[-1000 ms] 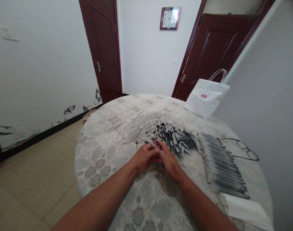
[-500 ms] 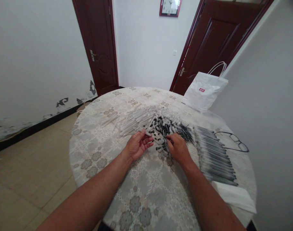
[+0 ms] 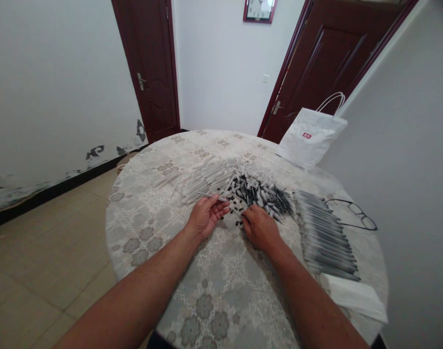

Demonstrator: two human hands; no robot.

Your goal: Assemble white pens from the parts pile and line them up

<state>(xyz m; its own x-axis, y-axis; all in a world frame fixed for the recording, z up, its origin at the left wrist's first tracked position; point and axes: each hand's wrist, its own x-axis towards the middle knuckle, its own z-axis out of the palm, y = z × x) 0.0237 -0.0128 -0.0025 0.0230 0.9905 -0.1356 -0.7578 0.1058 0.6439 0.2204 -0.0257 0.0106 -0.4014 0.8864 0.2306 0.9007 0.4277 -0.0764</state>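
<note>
My left hand [image 3: 206, 214] pinches a thin pale pen barrel [image 3: 204, 194] between thumb and forefinger, its other fingers loosely curled. My right hand [image 3: 261, 225] is low over the table, fingers bent together among small black plugs [image 3: 231, 211]; whatever is at its fingertips is hidden. Just beyond my left hand spreads a heap of whitish pen barrels [image 3: 207, 178]. Black pen refills [image 3: 281, 198] lie past my right hand, with small whitish pieces [image 3: 258, 175] around them.
A round table [image 3: 203, 271] wears a flowered cloth. To the right are a row of assembled-looking grey pens [image 3: 326, 232], eyeglasses [image 3: 355, 213] and a folded white packet [image 3: 355, 295]. At the back right stands a white paper bag [image 3: 312, 138].
My right hand has moved left and slightly down, closer to my left hand. The barrel in my left hand now shows more clearly, pointing left.
</note>
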